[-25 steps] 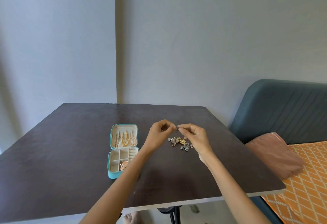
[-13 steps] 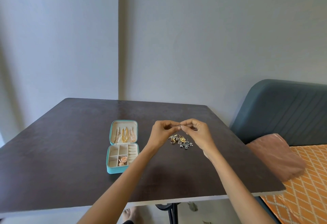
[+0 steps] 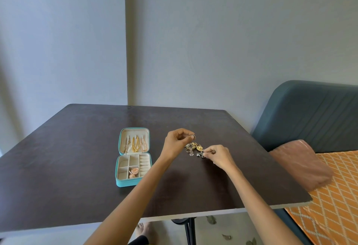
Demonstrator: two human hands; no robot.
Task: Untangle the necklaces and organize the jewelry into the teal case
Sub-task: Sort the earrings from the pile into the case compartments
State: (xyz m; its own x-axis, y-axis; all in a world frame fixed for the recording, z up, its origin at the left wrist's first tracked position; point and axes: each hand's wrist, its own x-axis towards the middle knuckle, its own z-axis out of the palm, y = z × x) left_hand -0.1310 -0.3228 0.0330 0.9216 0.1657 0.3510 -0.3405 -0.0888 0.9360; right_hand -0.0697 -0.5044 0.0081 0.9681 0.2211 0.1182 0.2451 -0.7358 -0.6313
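Grey walls stand behind a dark worktop (image 3: 77, 148), with a blue sofa (image 3: 310, 113) and a pink cushion (image 3: 298, 163) off beyond the right fingers. On the worktop, well left of the left fingers, lies the teal case (image 3: 133, 157), open: necklaces (image 3: 135, 144) hang in its lid, and a pair of rose-gold earrings (image 3: 133, 172) sits in one front compartment of the tray. Between the two sets of fingers, touching the worktop, is a small heap of jewelry (image 3: 194, 148), gold and silver pieces mixed.

The left hand (image 3: 177, 144) is raised just above the heap, its fingers (image 3: 191, 137) curled and pinching what looks like a small silver ring (image 3: 193, 136). The right hand (image 3: 219, 156) rests low at the near edge of the heap, its fingers (image 3: 206, 150) pinching a small silver piece (image 3: 200, 154); what kind of piece is too small to tell.

The step in hand seems to be picking single items out of the heap. To do it well, each piece should probably be lifted slowly and straight up, so hooks or chains caught on neighbours show themselves before anything is dragged. The ring likely belongs in the ridged slots at the right of the tray.
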